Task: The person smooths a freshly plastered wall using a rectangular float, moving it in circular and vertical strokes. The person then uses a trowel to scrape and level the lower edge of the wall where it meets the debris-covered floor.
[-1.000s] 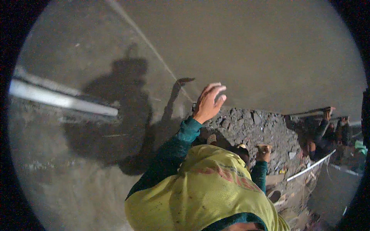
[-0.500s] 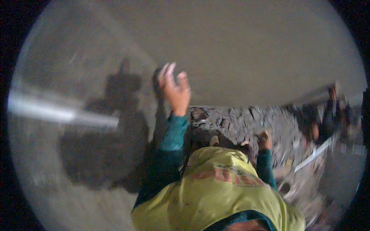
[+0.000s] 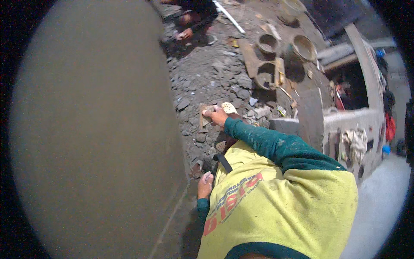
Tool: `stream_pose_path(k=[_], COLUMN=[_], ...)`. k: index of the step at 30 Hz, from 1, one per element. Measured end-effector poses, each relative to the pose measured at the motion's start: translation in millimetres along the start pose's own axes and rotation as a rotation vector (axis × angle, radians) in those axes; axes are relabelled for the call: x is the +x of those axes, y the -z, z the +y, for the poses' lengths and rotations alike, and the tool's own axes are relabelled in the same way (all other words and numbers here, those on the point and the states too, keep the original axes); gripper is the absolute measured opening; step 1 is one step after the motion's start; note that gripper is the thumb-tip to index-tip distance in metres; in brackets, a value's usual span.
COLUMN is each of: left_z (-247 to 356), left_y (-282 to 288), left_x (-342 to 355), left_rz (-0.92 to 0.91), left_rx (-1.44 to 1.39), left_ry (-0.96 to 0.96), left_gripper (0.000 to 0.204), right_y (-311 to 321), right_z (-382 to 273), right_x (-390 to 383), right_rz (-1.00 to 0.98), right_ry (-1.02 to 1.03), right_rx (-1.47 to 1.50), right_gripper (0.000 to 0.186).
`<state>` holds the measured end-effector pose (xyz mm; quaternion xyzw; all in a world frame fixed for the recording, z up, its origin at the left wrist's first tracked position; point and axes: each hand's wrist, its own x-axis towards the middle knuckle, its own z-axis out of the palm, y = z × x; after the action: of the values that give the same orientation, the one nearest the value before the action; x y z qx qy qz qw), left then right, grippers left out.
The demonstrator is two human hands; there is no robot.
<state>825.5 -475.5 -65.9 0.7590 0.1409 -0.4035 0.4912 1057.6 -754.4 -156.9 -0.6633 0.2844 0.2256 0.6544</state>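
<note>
A flat tan piece (image 3: 204,122), straight-edged, lay in the grip of the right hand (image 3: 215,115), projecting past the fingertips on the side toward the wall. I saw the fingers bent closely over its upper part, leaving its lower end uncovered; the far face and the thumb's exact placement I could not make out. The piece showed against broken rubble (image 3: 194,84), just beside one cream clog (image 3: 228,108) and apart from the smooth grey wall (image 3: 95,121) at left.

The left hand (image 3: 205,185) was placed lower, well apart from the piece, between the wall and the edge of the yellow shirt (image 3: 276,207). I viewed its fingers as loosely curled, about half open; whether it held anything, or touched the shirt, I could not tell.

Beyond the right hand I noted a plank (image 3: 247,58) among round containers (image 3: 268,43) on the ground, and a white pipe (image 3: 228,16) lying farther off. A co-worker's hand (image 3: 185,33) appeared near the upper edge, low over the rubble. To the right, a pale cloth (image 3: 355,144) hung on a low grey structure (image 3: 345,118).
</note>
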Motion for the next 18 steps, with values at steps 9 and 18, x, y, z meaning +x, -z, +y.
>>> stream_pose_path(k=[9,18], left_z=[-226.0,-155.9], left_y=[95.6,118.3], left_x=[-297.7,-279.2], left_rz=[0.194,0.145], left_rx=[0.249,0.307], left_ry=[-0.106,-0.173], left_gripper=[0.044,0.043], right_y=[-157.0,-126.9], right_z=[191.3,161.2], right_x=[-360.5,-381.8], right_rz=[0.233,0.143], right_ry=[0.067,0.054], right_rx=[0.351,0.642], right_gripper=[0.057,0.043])
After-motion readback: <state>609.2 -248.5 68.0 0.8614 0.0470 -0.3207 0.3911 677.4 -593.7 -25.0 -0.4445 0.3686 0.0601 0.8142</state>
